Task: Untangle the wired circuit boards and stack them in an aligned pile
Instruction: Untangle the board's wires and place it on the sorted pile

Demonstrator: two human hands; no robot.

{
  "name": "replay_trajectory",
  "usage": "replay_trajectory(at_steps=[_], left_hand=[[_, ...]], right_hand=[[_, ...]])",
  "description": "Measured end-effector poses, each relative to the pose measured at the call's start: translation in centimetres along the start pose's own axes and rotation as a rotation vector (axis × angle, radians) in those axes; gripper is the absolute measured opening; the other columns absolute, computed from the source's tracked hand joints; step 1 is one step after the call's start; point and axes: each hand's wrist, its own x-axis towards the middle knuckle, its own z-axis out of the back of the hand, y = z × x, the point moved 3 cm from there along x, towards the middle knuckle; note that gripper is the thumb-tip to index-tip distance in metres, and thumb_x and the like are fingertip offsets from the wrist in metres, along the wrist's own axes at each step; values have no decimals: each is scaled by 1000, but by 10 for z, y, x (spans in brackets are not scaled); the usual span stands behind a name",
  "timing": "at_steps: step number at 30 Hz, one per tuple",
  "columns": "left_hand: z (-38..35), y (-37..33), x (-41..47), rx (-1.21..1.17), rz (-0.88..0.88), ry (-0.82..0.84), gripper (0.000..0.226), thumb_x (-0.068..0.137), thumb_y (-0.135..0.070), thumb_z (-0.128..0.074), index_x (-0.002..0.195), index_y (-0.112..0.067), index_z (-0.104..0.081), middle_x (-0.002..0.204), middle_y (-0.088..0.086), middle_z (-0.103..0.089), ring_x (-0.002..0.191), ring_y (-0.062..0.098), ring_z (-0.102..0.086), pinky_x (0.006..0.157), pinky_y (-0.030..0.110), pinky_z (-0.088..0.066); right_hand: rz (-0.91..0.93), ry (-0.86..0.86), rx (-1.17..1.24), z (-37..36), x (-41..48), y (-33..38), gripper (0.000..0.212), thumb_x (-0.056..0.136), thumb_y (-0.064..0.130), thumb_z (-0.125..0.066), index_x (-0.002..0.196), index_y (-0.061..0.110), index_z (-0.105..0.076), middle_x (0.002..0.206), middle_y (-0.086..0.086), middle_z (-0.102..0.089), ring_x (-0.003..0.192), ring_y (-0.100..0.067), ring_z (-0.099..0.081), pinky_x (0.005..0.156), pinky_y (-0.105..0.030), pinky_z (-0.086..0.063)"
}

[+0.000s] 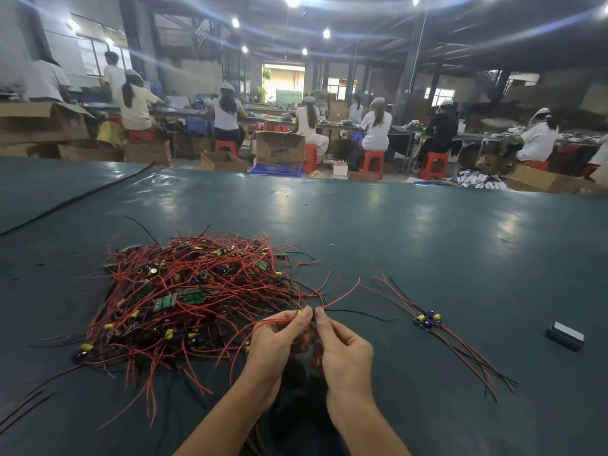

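Note:
A big tangle of small green circuit boards with red and black wires point(190, 297) lies on the dark green table, left of centre. My left hand point(279, 343) and my right hand point(342, 350) meet just right of the tangle and pinch one small board point(300, 312) between their fingertips; its red wires fan up and away, a black one trails right. A short stack of boards point(427, 319) rests to the right, its wires running toward me.
A small grey metal block point(565, 335) sits at the right of the table point(394, 225). A black cable point(75, 195) crosses the far left corner. Beyond the far edge, several people sit on red stools among cardboard boxes.

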Motion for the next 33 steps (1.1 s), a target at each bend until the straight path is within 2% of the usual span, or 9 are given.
replay_trajectory(at_steps=[5,9,11,14,16,20,23,29,33], left_hand=[[-3,-1,0,-79,103,69,46,71,-31,-74,99,6,-69,91,23,-71,79,30,-69,69,34,-55],[-4,-1,0,-148,152,115,48,75,-26,-72,107,9,-66,97,27,-69,83,31,-69,70,33,-58],[-4,-1,0,-144,142,108,49,70,-27,-76,104,8,-68,94,25,-70,81,31,-69,69,33,-57],[-4,-1,0,-62,103,109,31,65,-32,-80,82,-7,-74,86,18,-72,77,26,-70,69,32,-54],[-5,-1,0,2,71,104,27,62,-37,-81,73,-13,-75,82,15,-73,74,23,-70,68,30,-53],[-6,-3,-2,85,16,79,28,60,-42,-80,69,-17,-73,72,6,-69,67,16,-66,62,24,-51],[-9,-4,-3,94,-12,83,26,63,-35,-77,72,-12,-68,67,4,-63,61,14,-61,61,23,-49],[-12,-3,-4,148,-30,113,16,83,-18,-71,71,-10,-64,64,2,-63,60,13,-61,60,21,-48],[-13,-2,-5,198,-47,147,17,82,-23,-72,68,-14,-68,66,2,-65,64,13,-63,62,22,-49]], right_hand=[[-84,6,161,-2,2,-1,4,77,16,-78,77,17,-81,83,-15,-76,72,-25,-74,61,-32,-60],[-151,41,254,-1,3,1,9,68,14,-79,75,9,-80,84,-21,-75,66,-28,-72,58,-33,-60],[-134,25,251,0,5,2,2,74,10,-78,74,8,-79,82,-21,-74,64,-28,-72,55,-33,-59],[-98,-32,216,3,8,2,11,82,10,-76,72,9,-78,78,-19,-74,64,-27,-71,54,-31,-58],[-91,-60,204,4,8,3,15,83,11,-75,69,10,-78,75,-17,-74,63,-26,-70,55,-32,-58],[-104,-127,235,8,10,11,13,83,11,-76,70,9,-75,62,-7,-70,50,-17,-66,44,-27,-52],[-111,-207,260,16,17,19,13,82,10,-76,71,11,-68,49,5,-58,34,-6,-48,34,-17,-37],[-92,-298,321,35,31,31,18,82,7,-73,68,10,-63,60,1,-54,37,-6,-39,33,-17,-28],[-47,-336,323,47,37,40,20,84,9,-72,69,12,-60,63,2,-56,39,-4,-49,33,-16,-31]])
